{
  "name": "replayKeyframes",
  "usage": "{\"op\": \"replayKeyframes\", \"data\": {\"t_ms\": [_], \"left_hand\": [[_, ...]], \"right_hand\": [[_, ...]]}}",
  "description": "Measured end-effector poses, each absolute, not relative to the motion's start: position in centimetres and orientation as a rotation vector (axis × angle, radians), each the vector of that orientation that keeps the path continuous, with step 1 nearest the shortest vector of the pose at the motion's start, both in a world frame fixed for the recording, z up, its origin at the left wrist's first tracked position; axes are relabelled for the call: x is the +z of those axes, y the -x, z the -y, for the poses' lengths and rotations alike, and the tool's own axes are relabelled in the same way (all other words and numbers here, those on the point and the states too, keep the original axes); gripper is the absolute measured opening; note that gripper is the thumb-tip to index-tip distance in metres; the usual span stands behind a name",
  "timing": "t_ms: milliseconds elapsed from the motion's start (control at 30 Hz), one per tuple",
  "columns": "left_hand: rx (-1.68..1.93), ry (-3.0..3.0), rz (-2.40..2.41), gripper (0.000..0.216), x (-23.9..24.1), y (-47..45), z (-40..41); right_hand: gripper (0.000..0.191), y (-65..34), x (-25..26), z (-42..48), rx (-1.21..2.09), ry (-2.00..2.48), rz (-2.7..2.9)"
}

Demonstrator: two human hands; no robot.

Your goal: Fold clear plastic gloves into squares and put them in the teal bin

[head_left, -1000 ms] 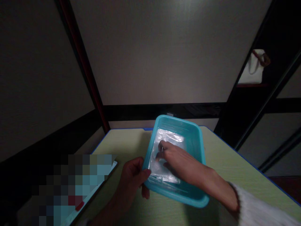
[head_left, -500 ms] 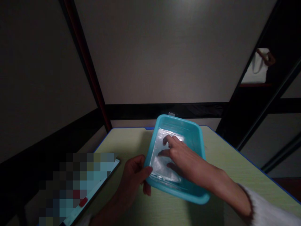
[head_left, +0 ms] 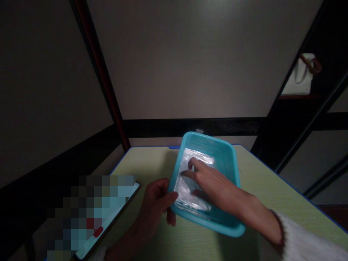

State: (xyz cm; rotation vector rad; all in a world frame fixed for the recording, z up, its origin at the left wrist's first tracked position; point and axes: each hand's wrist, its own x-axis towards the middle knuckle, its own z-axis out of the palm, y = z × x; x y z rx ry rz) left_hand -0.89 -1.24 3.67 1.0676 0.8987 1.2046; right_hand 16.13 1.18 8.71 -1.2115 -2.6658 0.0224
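Note:
A turquoise plastic basket (head_left: 236,170) is tilted toward me above the table. My left hand (head_left: 160,199) grips its left rim near the front corner, thumb on the inner side and fingers around the outside. Inside lies a flat, shiny, clear plastic bag or packet (head_left: 187,192) along the left part of the basket. My right hand (head_left: 209,181) reaches in from the right, over the plastic. Its fingers are bent and spread apart, and whether the fingertips touch the plastic I cannot tell.
The basket is over a pale green table (head_left: 272,195) with a blue edge. At the left stands a device or board with a pale rim (head_left: 108,217), mostly pixelated. Large cabinet panels (head_left: 190,65) rise behind the table. A white bag (head_left: 300,78) sits on a dark shelf at right.
The basket and both hands appear slightly farther right, as the whole view has shifted a little. My left hand keeps its grip, and my right hand stays inside the basket.

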Motion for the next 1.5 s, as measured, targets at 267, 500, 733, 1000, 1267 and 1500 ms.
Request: {"op": "replayKeyframes", "data": {"t_ms": [267, 500, 733, 1000, 1267, 1500], "left_hand": [[1.203, -1.083, -0.875, 0.033, 4.1, 0.8, 1.3], [1.187, -1.106, -0.884, 0.033, 4.0, 0.9, 1.2], [1.182, -1.117, -0.897, 0.032, 4.0, 1.0, 1.3], [1.191, -1.097, -0.915, 0.031, 4.1, 1.0, 1.3], [1.195, -1.086, -0.938, 0.031, 4.2, 1.0, 1.1], [1.208, -1.070, -0.950, 0.032, 4.3, 1.0, 1.1]], "right_hand": [[0.043, -15.9, 8.6, -1.1, -0.284, 1.167, 2.628], [0.013, -15.7, 8.5, -1.1, -0.178, 1.107, 2.805], [0.017, -15.6, 8.6, -0.9, -0.127, 1.059, 2.910], [0.014, -15.3, 8.8, -0.5, -0.300, 1.047, 2.928], [0.028, -15.7, 9.4, 0.1, -0.203, 1.114, 2.925], [0.030, -16.4, 9.7, 0.0, -0.125, 1.132, 2.908]]}}
